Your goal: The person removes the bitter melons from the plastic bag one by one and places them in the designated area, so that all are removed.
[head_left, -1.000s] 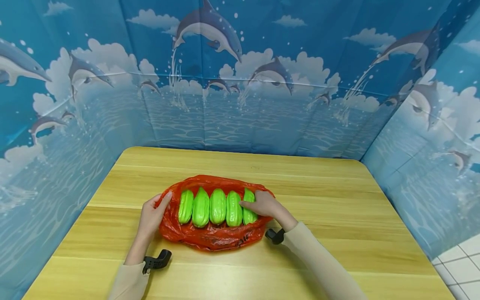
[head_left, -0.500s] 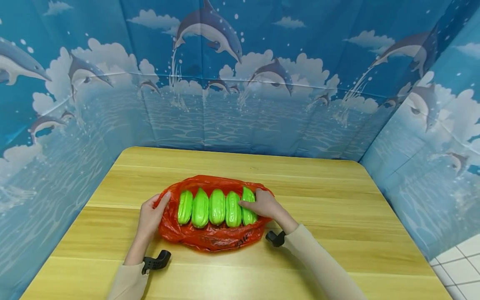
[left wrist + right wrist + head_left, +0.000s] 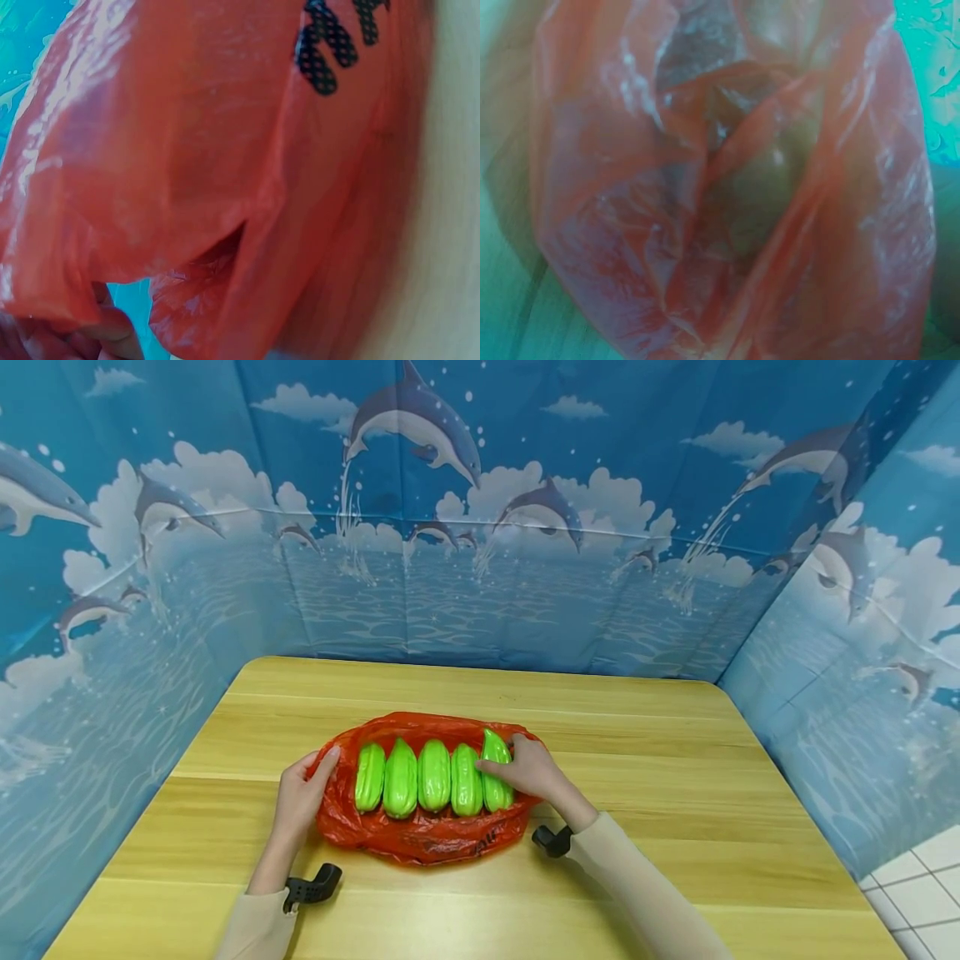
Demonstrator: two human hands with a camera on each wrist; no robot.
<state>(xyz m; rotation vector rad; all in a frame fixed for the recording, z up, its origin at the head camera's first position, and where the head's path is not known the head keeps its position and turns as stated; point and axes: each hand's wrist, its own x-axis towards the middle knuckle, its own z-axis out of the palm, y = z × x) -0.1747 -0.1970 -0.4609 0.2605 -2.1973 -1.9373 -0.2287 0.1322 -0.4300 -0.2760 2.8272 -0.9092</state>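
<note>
A glossy, crinkled red plastic bag [image 3: 431, 843] lies on the pale yellow wood-grain tabletop [image 3: 637, 735], its mouth spread upward. Inside it, five bright green, elongated, ridged vegetable-like pieces [image 3: 434, 777] stand side by side in a row, their long sides running away from the person.

The left hand [image 3: 300, 792] grips the bag's left rim, thumb on the inside and fingers curled around the edge; the left wrist view shows the fingers [image 3: 118, 330] partly covered by red film. The right hand [image 3: 534, 771] reaches over the bag's right end and grips the rightmost green piece [image 3: 498, 792], with the thumb laid across it toward its neighbour; the far fingertips are hidden. That piece's pointed tip sits farther from the person than the others' ends.

Black printed lettering [image 3: 486, 840] marks the bag's near side. Behind the tabletop hangs a blue dolphin-and-cloud patterned curtain [image 3: 480, 585].
</note>
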